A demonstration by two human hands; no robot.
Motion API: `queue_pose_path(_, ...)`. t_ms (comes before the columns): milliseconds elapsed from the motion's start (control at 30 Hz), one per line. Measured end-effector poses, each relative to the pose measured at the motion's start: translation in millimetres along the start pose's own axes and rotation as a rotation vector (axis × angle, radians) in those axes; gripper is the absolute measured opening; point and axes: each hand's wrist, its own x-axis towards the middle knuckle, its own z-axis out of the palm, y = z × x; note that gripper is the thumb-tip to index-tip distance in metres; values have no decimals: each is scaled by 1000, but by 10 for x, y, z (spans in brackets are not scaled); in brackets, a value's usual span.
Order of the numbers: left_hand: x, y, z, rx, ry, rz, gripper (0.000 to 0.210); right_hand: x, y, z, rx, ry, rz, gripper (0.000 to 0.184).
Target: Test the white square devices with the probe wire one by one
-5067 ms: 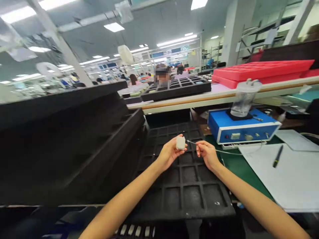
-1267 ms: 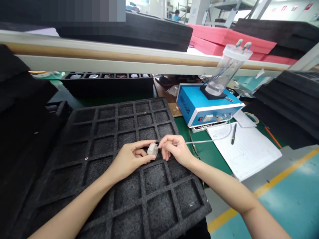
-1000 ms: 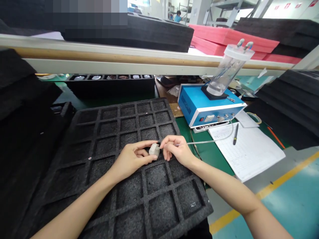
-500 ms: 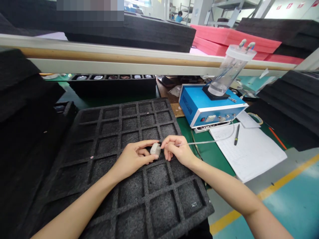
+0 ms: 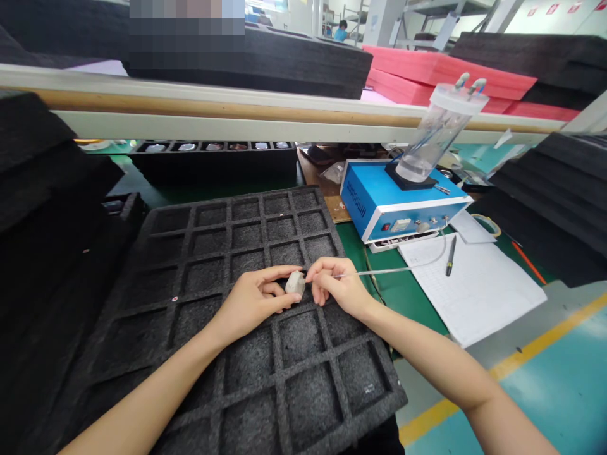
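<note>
Between the thumb and fingers of my left hand [image 5: 253, 300] is a small, pale, block-like part [image 5: 294, 285] with rounded edges; its exact kind I cannot make out. My right hand [image 5: 339, 287] is closed in a pinch on the end of a thin clear tube [image 5: 379, 272], right at the side of the part. Whether the tube's tip sits inside the part is hidden by the fingers. Both hands are over a black foam tray [image 5: 303, 395] divided into square pockets. From my right hand the tube runs to the front of a blue machine [image 5: 403, 202].
A clear cylinder [image 5: 434, 142] stands on the machine. Right of the tray lie paper sheets [image 5: 478, 294] with a pen [image 5: 450, 256]. Black foam stacks rise at left [image 5: 38, 221] and right [image 5: 559, 196]. A shelf edge [image 5: 237, 123] crosses behind, bearing pink foam [image 5: 441, 66].
Both hands stay in nearly the same place, holding the part and the tube. The pale part looks turned very slightly.
</note>
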Motion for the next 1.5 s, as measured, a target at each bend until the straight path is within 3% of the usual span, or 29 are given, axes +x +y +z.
queue_pose_path(1500,-15,22,-1,21,10,11,53,4,-2,-13,1,-1,3,11)
